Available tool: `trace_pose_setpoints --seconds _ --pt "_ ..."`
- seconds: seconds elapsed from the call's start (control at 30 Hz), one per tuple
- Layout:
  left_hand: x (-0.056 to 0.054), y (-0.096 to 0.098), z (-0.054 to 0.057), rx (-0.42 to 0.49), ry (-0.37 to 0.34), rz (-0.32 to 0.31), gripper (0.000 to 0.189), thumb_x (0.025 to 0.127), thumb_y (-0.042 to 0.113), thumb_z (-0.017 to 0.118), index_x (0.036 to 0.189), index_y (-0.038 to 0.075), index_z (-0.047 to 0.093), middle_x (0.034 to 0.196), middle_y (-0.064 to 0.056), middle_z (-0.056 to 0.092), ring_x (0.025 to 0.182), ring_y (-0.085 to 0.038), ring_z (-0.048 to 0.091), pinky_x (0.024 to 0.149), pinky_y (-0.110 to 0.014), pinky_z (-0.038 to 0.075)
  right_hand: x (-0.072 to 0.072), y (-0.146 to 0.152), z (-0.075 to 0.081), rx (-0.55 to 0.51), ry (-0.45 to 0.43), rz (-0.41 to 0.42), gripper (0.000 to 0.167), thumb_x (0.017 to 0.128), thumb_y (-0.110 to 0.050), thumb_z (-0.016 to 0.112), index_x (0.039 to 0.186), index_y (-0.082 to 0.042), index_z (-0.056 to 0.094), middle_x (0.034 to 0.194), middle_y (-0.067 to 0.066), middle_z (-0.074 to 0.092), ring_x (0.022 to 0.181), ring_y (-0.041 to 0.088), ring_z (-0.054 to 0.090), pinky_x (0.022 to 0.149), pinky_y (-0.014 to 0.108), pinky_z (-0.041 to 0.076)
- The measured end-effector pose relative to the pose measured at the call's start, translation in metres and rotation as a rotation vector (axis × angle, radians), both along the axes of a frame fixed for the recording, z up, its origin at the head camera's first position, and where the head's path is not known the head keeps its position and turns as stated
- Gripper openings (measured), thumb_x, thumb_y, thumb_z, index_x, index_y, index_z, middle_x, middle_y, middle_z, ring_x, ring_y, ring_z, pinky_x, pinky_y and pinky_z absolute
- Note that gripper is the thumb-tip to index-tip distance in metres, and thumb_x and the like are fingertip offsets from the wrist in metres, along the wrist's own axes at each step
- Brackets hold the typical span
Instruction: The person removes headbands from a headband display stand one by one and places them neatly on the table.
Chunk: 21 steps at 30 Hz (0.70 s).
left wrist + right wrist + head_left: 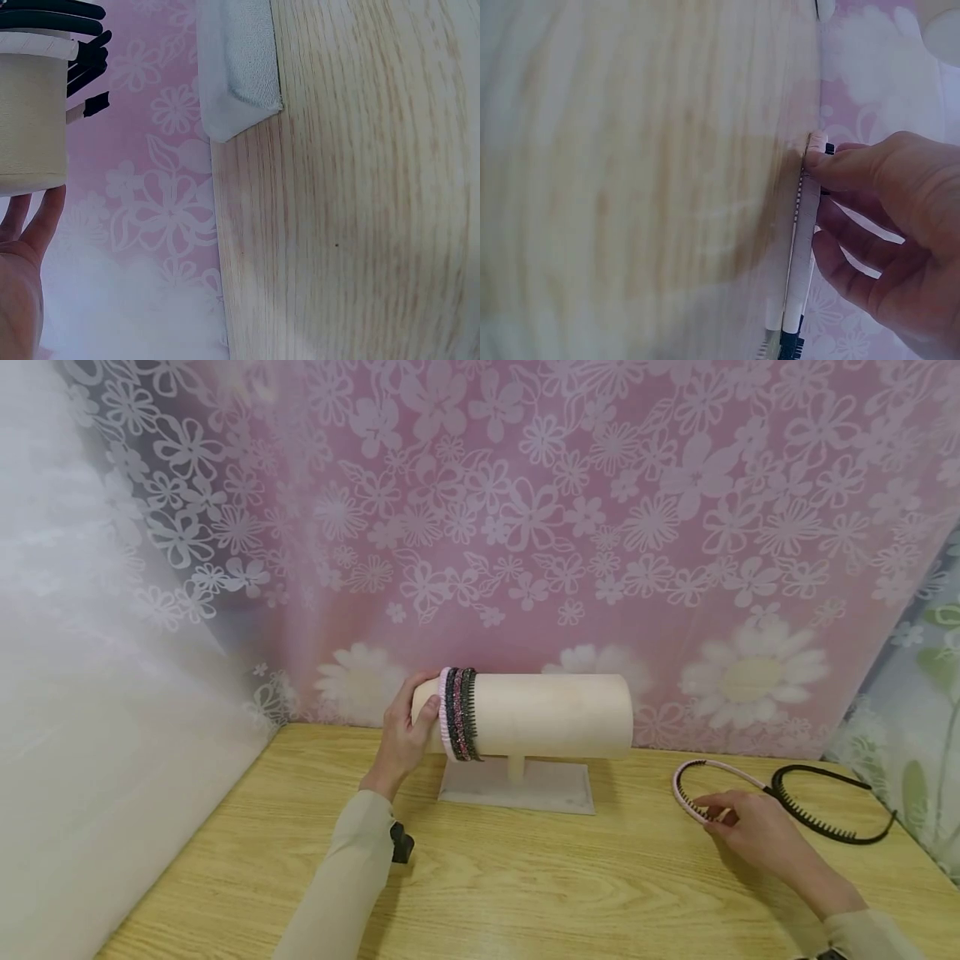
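Observation:
A cream cylindrical headband stand [551, 714] stands on a flat pale base [555, 797]. My left hand [405, 739] grips the cylinder's left end, with the thumb in front beside a pale pink headband [444, 714]. Right of that band, several dark and glittery toothed headbands [463, 717] sit side by side around the cylinder. At the right, my right hand [765, 831] pinches another pale pink headband [677, 783] between thumb and fingers. In the right wrist view this pink headband [804, 247] appears edge-on, low over the wooden surface.
A black toothed headband [817, 827] lies on the wooden table [540, 885] just right of my right hand. A pink flowered curtain [525, 527] hangs behind the table. Whitish sheeting [112, 693] borders the left side, and a patterned curtain [915, 735] the right.

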State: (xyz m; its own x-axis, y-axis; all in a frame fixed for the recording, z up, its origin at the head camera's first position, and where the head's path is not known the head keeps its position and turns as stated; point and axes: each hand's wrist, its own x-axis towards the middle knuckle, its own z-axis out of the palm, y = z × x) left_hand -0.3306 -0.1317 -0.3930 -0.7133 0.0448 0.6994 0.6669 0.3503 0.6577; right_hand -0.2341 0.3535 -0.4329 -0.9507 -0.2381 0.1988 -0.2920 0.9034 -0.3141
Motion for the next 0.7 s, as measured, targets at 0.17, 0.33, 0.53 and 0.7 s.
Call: trace_pose_setpoints --seconds 0.17,0.33,0.53,0.7 --pt "-0.0036 -0.0022 -0.0042 -0.014 -0.004 0.014 0.041 0.102 0.027 0.054 0.142 0.018 0.056 0.136 -0.009 0.063 0.103 -0.029 0.064 0.084 -0.044 0.052 0.0015 0.0015 -0.0010 0.016 0.022 0.018 0.025 0.080 -0.003 0.080 0.105 -0.008 0.079 0.082 -0.005 0.072 0.066 0.003 0.061 0.060 0.026 0.050" --pt "-0.0056 -0.0045 -0.0056 -0.020 0.000 0.011 0.041 0.102 0.033 0.054 0.142 0.024 0.055 0.137 -0.005 0.063 0.104 -0.026 0.064 0.086 -0.044 0.053 0.0025 0.0046 -0.0016 0.018 0.025 0.023 0.025 0.080 -0.002 0.081 0.104 -0.010 0.079 0.083 -0.005 0.072 0.066 0.003 0.061 0.060 0.026 0.050" --pt "-0.0066 -0.0052 -0.0065 -0.029 0.017 0.017 0.040 0.103 0.034 0.054 0.142 0.024 0.056 0.140 -0.005 0.062 0.108 -0.025 0.064 0.089 -0.045 0.052 0.0034 0.0072 -0.0020 0.018 0.020 0.025 0.026 0.080 -0.002 0.080 0.105 -0.009 0.079 0.084 -0.005 0.072 0.068 0.005 0.063 0.060 0.026 0.051" --pt "-0.0073 -0.0051 -0.0075 -0.028 0.019 0.014 0.040 0.103 0.032 0.053 0.142 0.025 0.056 0.140 -0.005 0.062 0.107 -0.025 0.064 0.087 -0.045 0.053 0.0068 0.0067 0.0007 -0.012 0.019 0.007 0.025 0.086 -0.010 0.078 0.111 -0.007 0.077 0.096 0.006 0.077 0.079 0.018 0.070 0.064 0.033 0.055"
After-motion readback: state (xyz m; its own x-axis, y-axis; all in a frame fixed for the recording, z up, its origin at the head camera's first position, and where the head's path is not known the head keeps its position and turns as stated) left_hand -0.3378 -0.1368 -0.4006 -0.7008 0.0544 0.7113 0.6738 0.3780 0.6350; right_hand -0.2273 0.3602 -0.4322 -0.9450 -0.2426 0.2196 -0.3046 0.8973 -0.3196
